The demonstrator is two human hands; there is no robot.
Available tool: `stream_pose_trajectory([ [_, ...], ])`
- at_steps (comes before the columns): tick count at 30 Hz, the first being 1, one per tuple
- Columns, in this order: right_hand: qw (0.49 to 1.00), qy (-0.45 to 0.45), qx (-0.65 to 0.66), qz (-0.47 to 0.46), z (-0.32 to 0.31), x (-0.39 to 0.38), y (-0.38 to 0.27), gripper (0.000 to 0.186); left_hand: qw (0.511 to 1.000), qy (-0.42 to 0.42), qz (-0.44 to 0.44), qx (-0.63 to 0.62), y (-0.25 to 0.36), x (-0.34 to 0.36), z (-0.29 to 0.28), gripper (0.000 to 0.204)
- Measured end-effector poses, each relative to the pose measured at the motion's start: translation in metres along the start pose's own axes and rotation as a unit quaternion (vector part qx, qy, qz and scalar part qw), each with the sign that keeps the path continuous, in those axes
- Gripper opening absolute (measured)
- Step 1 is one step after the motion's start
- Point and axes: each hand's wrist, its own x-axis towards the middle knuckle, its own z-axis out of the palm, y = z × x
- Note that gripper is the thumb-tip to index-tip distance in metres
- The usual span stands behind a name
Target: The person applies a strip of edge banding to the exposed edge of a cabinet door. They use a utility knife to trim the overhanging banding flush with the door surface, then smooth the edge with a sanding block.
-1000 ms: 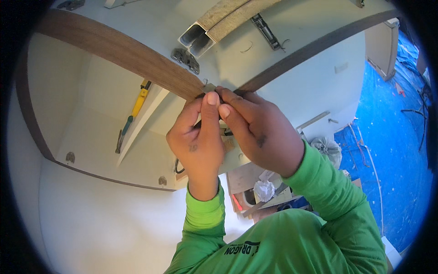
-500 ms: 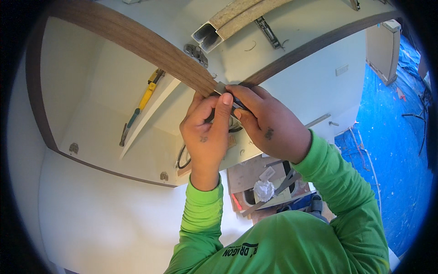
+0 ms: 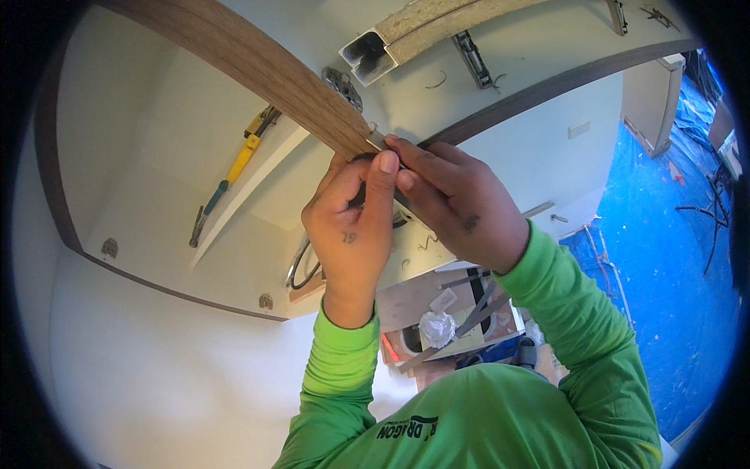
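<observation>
The fingers (image 3: 420, 159) of the right hand (image 3: 473, 207) are pinched on a small flat piece (image 3: 376, 140) at the near corner of the wood-grain edge (image 3: 258, 66), beside the left hand (image 3: 350, 227), its raised thumb close by, its hidden fingers' closure impossible to tell.

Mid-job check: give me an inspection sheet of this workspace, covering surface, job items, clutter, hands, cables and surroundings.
Surface: pale cabinet panels; thin curled scraps lie on one.
Job items: thin flat piece at the near end of a wood-grain edge.
Clutter: yellow-and-teal tool in the left compartment; metal hinge beside the edge; crumpled white bundle lower down.
Hands: right hand has its fingertips at the piece; left hand has its thumb there, other fingers partly hidden. Exact grip unclear.
Cables: dark cable-like loop beside the left wrist.
Surroundings: blue sheet over the floor at right.
</observation>
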Motion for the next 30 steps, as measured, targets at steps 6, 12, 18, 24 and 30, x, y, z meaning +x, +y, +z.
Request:
stream_pose_trajectory([
  [6,0.997,0.009,0.065,0.040,-0.007,-0.017,0.002,0.043,0.999,0.036,0.016,-0.002,-0.018,-0.002,-0.002,0.027],
  [12,0.986,0.084,0.124,0.078,-0.013,-0.031,-0.007,0.041,0.973,0.129,0.092,0.169,-0.014,0.023,0.010,0.055],
  [18,0.980,0.112,0.138,0.093,-0.009,-0.030,-0.003,0.041,0.976,0.121,0.045,0.173,-0.004,0.023,0.014,0.053],
  [24,0.999,0.036,0.019,-0.010,-0.010,-0.017,0.003,0.040,0.993,0.083,0.080,0.030,-0.024,0.002,0.003,0.036],
  [30,0.997,0.048,-0.031,-0.052,-0.002,-0.009,0.006,0.039,0.987,0.037,0.158,0.008,-0.017,-0.007,0.000,0.010],
])
